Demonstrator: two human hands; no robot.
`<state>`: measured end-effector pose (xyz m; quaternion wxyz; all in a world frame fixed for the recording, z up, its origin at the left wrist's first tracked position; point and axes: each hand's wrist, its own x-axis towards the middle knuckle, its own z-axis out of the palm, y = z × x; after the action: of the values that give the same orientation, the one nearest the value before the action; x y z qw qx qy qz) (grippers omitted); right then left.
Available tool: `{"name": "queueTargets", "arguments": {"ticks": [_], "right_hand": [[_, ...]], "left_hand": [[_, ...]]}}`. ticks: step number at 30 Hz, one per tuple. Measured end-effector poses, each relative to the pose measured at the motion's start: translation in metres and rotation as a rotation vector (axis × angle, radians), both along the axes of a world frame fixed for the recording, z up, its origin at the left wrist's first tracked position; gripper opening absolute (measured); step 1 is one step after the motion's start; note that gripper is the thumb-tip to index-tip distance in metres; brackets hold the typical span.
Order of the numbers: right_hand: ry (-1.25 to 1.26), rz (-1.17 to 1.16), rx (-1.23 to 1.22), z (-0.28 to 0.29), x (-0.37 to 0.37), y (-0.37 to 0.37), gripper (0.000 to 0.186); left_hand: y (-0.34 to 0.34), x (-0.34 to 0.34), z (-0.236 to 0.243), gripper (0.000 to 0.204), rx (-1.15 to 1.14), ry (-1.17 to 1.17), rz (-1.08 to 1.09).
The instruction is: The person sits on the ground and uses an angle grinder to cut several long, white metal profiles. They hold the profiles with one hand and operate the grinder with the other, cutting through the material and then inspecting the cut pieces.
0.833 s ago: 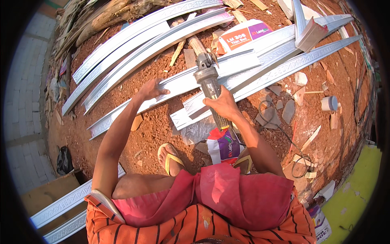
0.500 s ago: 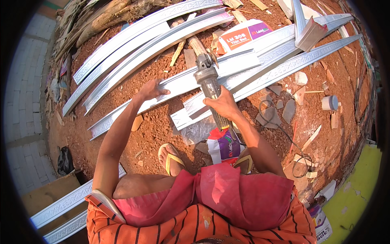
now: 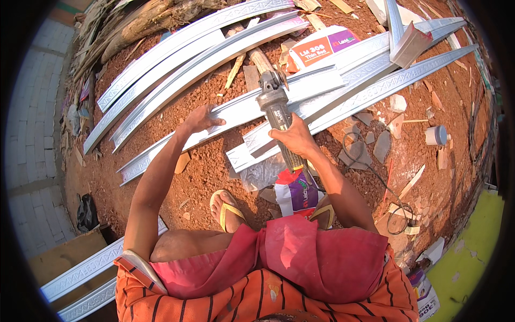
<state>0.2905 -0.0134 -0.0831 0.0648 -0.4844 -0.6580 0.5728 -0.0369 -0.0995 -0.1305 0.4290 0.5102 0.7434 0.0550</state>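
My right hand [image 3: 296,137] is wrapped round the body of an angle grinder [image 3: 277,110], whose head and disc [image 3: 282,77] point away from me. The disc sits beside the upper edge of a silver metal channel [image 3: 247,109]; I cannot tell whether they touch. My left hand [image 3: 201,119] grips that same channel to the left of the grinder, thumb on its near side and fingers over the far side. A shorter channel piece [image 3: 240,157] lies just nearer to me, partly behind the grinder. The grinder's power cord [image 3: 378,177] loops over the soil at the right.
More metal channels [image 3: 177,70] lie at the far left, with others crossing [image 3: 407,67] at the far right. Logs [image 3: 145,27] are stacked behind. Broken tile [image 3: 381,147], a white cup-like container [image 3: 435,136] and printed sacks [image 3: 327,45] are scattered on red soil.
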Motion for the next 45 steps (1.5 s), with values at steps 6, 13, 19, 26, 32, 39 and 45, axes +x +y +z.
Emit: {"name": "queueTargets", "arguments": {"ticks": [6,13,19,26,32,39,45], "right_hand": [[0.01,-0.003,0.001,0.0,-0.001,0.001,0.065],[0.041,-0.001,0.004,-0.006,-0.002,0.003,0.061],[0.088,-0.002,-0.03,-0.002,-0.002,0.006,0.057],[0.109,0.001,-0.032,0.005,-0.004,0.008,0.051],[0.123,0.027,-0.034,0.012,-0.007,0.009,0.045],[0.138,0.014,0.008,0.004,-0.006,0.012,0.038],[0.099,0.036,-0.018,0.004,-0.009,0.016,0.045]], "left_hand": [[-0.004,-0.002,-0.006,0.091,0.088,0.026,0.009],[0.0,0.006,0.009,0.084,0.003,0.016,0.019],[-0.002,0.009,0.011,0.077,0.028,0.029,0.034],[0.0,0.016,0.024,0.071,-0.015,0.025,0.048],[-0.003,0.013,0.02,0.07,0.002,0.012,0.053],[-0.002,0.018,0.029,0.069,-0.015,-0.022,0.092],[-0.003,0.013,0.015,0.068,0.006,-0.015,0.098]]}}
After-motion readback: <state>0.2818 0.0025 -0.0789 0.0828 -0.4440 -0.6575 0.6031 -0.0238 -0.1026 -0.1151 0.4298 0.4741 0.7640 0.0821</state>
